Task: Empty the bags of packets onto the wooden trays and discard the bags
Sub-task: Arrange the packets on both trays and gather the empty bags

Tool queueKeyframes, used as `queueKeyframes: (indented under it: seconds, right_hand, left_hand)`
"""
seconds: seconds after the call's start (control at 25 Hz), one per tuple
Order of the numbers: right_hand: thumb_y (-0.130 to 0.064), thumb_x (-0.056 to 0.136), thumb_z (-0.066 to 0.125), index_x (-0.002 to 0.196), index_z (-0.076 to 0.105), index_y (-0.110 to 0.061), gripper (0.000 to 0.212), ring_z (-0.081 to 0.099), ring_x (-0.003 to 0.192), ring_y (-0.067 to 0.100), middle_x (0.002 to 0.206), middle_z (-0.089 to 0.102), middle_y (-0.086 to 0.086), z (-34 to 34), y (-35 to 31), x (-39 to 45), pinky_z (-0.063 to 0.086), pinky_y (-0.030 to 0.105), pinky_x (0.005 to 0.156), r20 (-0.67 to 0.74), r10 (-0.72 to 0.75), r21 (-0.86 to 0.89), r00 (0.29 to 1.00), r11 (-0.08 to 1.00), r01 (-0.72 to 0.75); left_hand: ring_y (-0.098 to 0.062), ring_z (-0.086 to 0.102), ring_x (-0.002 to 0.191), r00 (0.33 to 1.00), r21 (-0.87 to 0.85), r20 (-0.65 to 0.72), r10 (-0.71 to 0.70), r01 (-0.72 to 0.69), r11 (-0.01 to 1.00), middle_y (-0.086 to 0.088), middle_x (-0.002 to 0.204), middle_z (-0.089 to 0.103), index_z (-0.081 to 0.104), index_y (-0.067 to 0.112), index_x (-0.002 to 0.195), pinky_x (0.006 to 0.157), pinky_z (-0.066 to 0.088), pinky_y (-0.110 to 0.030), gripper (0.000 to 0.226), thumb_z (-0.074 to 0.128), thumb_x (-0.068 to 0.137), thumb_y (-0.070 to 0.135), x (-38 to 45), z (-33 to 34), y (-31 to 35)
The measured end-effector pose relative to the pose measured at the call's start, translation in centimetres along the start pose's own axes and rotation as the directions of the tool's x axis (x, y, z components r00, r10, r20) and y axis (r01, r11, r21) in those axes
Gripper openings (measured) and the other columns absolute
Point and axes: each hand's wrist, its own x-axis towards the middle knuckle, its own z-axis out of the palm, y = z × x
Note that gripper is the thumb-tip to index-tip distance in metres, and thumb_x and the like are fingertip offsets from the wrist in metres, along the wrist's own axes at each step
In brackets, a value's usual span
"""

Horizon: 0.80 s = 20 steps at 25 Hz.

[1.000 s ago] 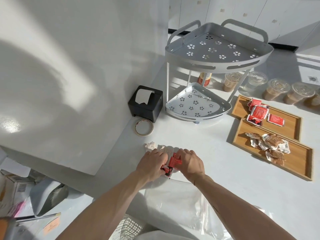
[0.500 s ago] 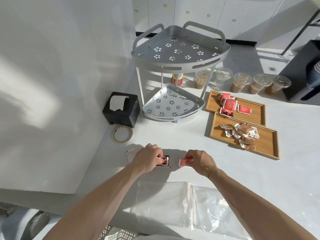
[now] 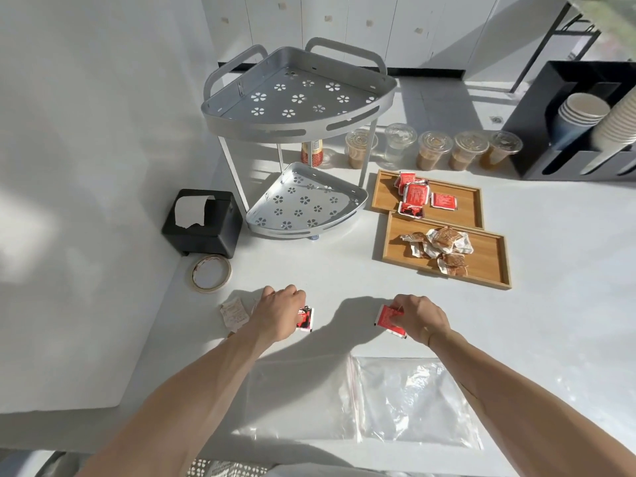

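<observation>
My left hand [image 3: 280,313] grips a red packet [image 3: 305,318] just above the white counter. My right hand [image 3: 418,316] holds another red packet [image 3: 388,320] a hand's width to the right. A pale packet [image 3: 234,313] lies left of my left hand. Two flat clear plastic bags [image 3: 413,401] lie side by side near the counter's front edge, below my hands. At the right stand two wooden trays: the far tray [image 3: 464,210] holds red packets [image 3: 414,196], the near tray [image 3: 488,259] holds brown-and-white packets [image 3: 442,247].
A grey two-tier corner rack [image 3: 296,132] stands behind my hands. A black tissue box [image 3: 203,223] and a tape roll [image 3: 210,273] sit at the left. Lidded drink cups [image 3: 433,154] line the back; a black cup holder [image 3: 581,122] is at far right.
My hands have pulled apart, each carrying a red packet, the right one moving further right. The camera has swung right and up, showing more of the counter.
</observation>
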Motion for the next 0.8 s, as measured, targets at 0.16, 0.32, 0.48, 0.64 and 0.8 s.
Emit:
queueKeyframes:
  seconds: [0.16,0.32,0.48,0.64,0.8]
  right_hand:
    - [-0.035,0.09,0.056,0.112,0.065,-0.026,0.025,0.065,0.098,0.026,0.104,0.072,0.004,-0.8,2.1,-0.5,0.048,0.031,0.076,-0.037,-0.014,-0.048,0.999,0.999,0.012]
    - [-0.037,0.089,0.054,0.111,0.066,-0.027,0.027,0.065,0.097,0.024,0.103,0.072,0.001,-2.7,5.5,-1.1,0.048,0.029,0.075,-0.037,-0.01,-0.104,0.999,0.995,0.006]
    - [-0.039,0.087,0.053,0.109,0.067,-0.027,0.028,0.065,0.101,0.024,0.107,0.072,0.002,-5.2,10.1,-1.2,0.048,0.029,0.077,-0.016,0.034,-0.077,0.999,0.996,-0.036]
    - [-0.038,0.088,0.054,0.107,0.068,-0.025,0.027,0.064,0.103,0.025,0.109,0.071,0.003,-8.1,14.4,-0.8,0.048,0.03,0.076,-0.014,0.042,-0.039,0.999,0.998,-0.043]
    - [-0.034,0.086,0.054,0.103,0.067,-0.024,0.024,0.065,0.096,0.028,0.101,0.07,0.007,-11.6,18.2,0.7,0.043,0.028,0.068,-0.022,0.038,-0.024,0.999,0.999,-0.038]
  left_hand:
    - [-0.029,0.059,0.091,0.998,-0.013,0.061,0.017,-0.016,1.0,-0.004,0.102,0.061,0.046,0.017,0.097,0.082,0.029,-0.036,0.024,0.05,0.079,0.002,1.4,-1.9,1.3]
    - [-0.025,0.059,0.106,0.984,-0.068,0.175,-0.031,0.043,0.997,-0.001,0.113,0.066,0.054,0.021,0.116,0.085,0.036,-0.033,0.041,0.047,0.08,0.002,3.7,-3.9,4.3]
    - [-0.023,0.062,0.106,0.971,-0.067,0.235,-0.05,0.067,0.995,0.002,0.112,0.069,0.069,0.023,0.103,0.084,0.048,-0.033,0.036,0.048,0.08,0.005,5.8,-5.9,8.8]
    - [-0.021,0.061,0.1,0.972,-0.141,0.233,-0.032,0.067,0.988,0.005,0.107,0.068,0.063,0.027,0.088,0.082,0.049,-0.032,0.022,0.052,0.078,0.011,8.4,-7.3,13.4]
    - [-0.021,0.061,0.094,0.972,-0.213,0.237,-0.007,0.059,0.975,-0.001,0.108,0.067,0.063,0.024,0.092,0.078,0.051,-0.033,0.02,0.062,0.078,0.01,12.1,-9.6,18.0]
